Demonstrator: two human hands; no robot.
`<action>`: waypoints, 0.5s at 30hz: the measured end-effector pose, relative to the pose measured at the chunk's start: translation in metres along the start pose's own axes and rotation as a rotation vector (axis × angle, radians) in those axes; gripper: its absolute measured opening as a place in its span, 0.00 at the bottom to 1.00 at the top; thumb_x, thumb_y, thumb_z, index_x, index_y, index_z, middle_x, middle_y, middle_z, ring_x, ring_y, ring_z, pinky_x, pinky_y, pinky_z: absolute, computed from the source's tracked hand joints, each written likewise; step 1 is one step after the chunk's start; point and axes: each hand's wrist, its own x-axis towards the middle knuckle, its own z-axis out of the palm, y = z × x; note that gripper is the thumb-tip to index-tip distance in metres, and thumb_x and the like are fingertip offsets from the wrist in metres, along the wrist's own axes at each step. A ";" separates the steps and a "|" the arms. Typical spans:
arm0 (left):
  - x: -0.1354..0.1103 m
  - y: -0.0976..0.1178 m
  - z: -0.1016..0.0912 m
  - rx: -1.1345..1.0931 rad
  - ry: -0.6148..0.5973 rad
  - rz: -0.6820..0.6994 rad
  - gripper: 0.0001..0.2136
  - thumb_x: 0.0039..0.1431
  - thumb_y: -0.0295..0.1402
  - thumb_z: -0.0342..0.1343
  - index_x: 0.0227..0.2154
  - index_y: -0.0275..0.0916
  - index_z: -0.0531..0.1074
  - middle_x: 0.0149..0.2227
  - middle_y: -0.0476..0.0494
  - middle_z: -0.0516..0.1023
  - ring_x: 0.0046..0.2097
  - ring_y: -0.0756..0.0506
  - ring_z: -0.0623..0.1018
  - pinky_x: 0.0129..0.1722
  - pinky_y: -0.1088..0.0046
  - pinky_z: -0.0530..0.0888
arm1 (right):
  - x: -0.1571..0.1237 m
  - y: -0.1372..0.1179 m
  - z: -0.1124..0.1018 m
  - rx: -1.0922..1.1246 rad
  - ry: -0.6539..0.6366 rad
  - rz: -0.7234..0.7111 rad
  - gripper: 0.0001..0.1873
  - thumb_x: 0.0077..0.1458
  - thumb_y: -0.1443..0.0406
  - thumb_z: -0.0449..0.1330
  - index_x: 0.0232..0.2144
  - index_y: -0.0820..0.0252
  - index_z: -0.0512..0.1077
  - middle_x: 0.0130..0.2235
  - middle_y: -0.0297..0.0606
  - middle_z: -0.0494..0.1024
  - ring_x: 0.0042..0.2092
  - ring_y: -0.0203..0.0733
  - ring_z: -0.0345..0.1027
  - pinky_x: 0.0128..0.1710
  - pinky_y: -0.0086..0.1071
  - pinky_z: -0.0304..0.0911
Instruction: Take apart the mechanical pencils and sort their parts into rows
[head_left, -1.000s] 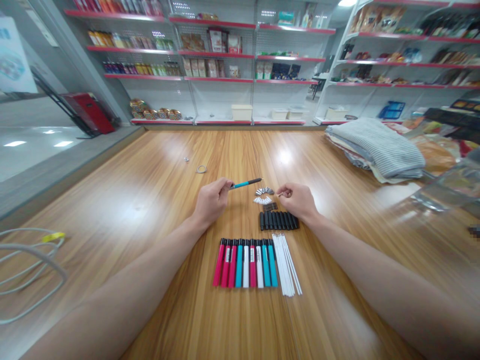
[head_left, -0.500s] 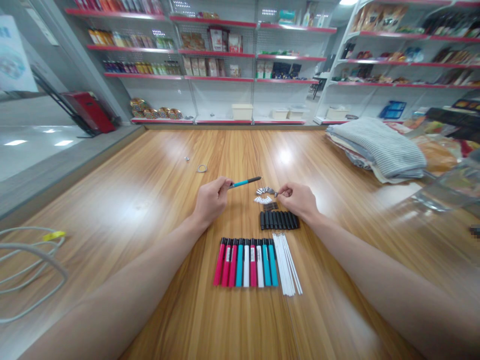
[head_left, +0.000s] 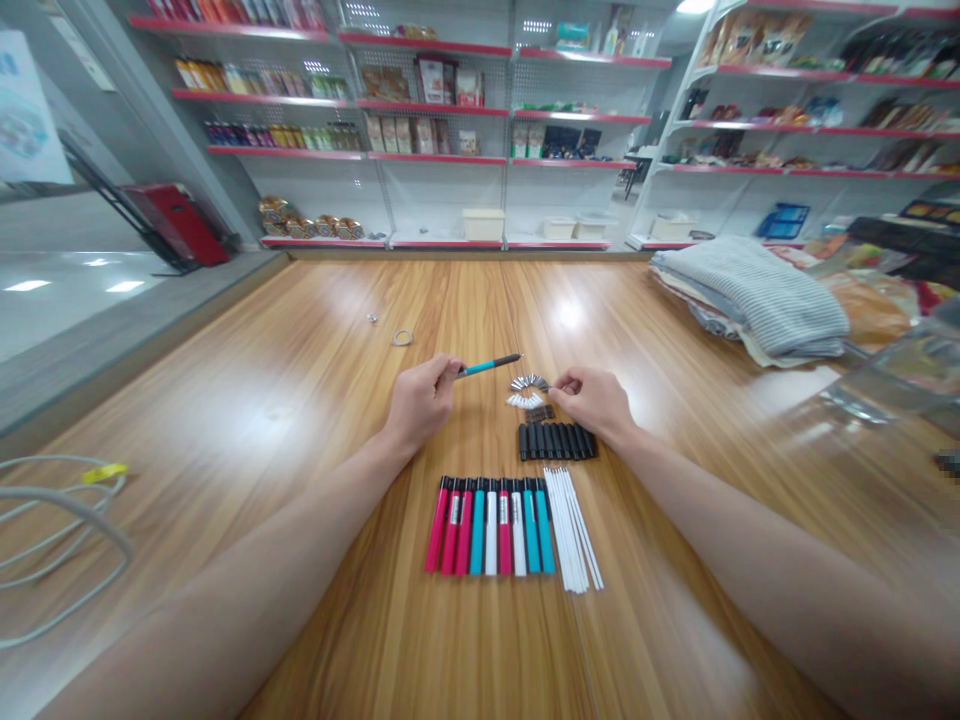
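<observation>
My left hand (head_left: 421,400) is closed around a teal pen (head_left: 487,367) with a black front, held just above the wooden table (head_left: 300,400) and pointing right. My right hand (head_left: 592,400) is pinched shut at the edge of a fan of small silver tips (head_left: 527,382); what sits in the pinch is too small to name. Below the silver tips lie small white parts (head_left: 523,400), tiny dark pieces (head_left: 540,412) and a row of black caps (head_left: 556,441). Nearer me is a row of red, teal and white pen barrels (head_left: 491,524) beside white refill tubes (head_left: 574,528).
Folded striped cloth (head_left: 757,295) lies at the right, with clear plastic (head_left: 892,385) beyond it. A small ring (head_left: 403,338) rests farther back on the table. Grey cable (head_left: 52,530) loops at the left edge. Red store shelves (head_left: 450,130) with goods fill the background.
My right hand has shifted slightly left, its pinched fingertips now at the silver tips. My left hand and the teal pen have barely moved.
</observation>
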 end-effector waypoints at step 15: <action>0.001 0.002 -0.001 -0.003 -0.051 0.026 0.15 0.66 0.36 0.43 0.34 0.36 0.73 0.28 0.45 0.76 0.30 0.50 0.73 0.28 0.77 0.65 | 0.000 0.002 0.001 0.084 0.014 -0.079 0.08 0.48 0.59 0.60 0.28 0.56 0.75 0.25 0.32 0.75 0.28 0.37 0.68 0.26 0.29 0.55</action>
